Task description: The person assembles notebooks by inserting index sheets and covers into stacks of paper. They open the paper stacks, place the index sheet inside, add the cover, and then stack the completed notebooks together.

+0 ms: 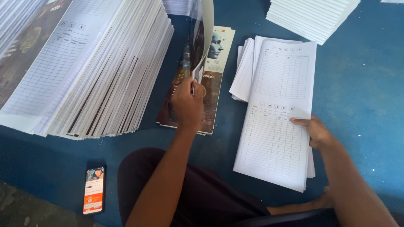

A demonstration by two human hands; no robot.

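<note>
Nearest you, left of your knee, one phone (94,190) lies face up on the blue floor (362,84), screen lit.

Take the pile of printed covers (198,90) as the landmark: it sits straight ahead of you at the centre. Your left hand (187,105) rests on it with fingers pinched shut on the lower edge of one cover sheet (204,31), which curls up and away – its top runs out of view, and it hides part of the cover underneath.

Right of that pile lies the stack of ruled index pages (275,147), the top sheet set slightly askew over the others. How many sheets are in it you cannot count; only fanned edges show at its far left corner and near right corner. Your right hand (315,130) lies on the stack's right edge, fingers flat and loosely spread on the top sheet, gripping nothing that can be seen.

Left of the covers pile leans one tall slanted stack of assembled books (90,67) – far too many to count, cut off at the top and left.

Beyond and right of the covers pile, one more white paper stack (313,14) is cropped by the top edge. A further sliver of paper shows at the top behind the lifted sheet, too little to identify.
</note>
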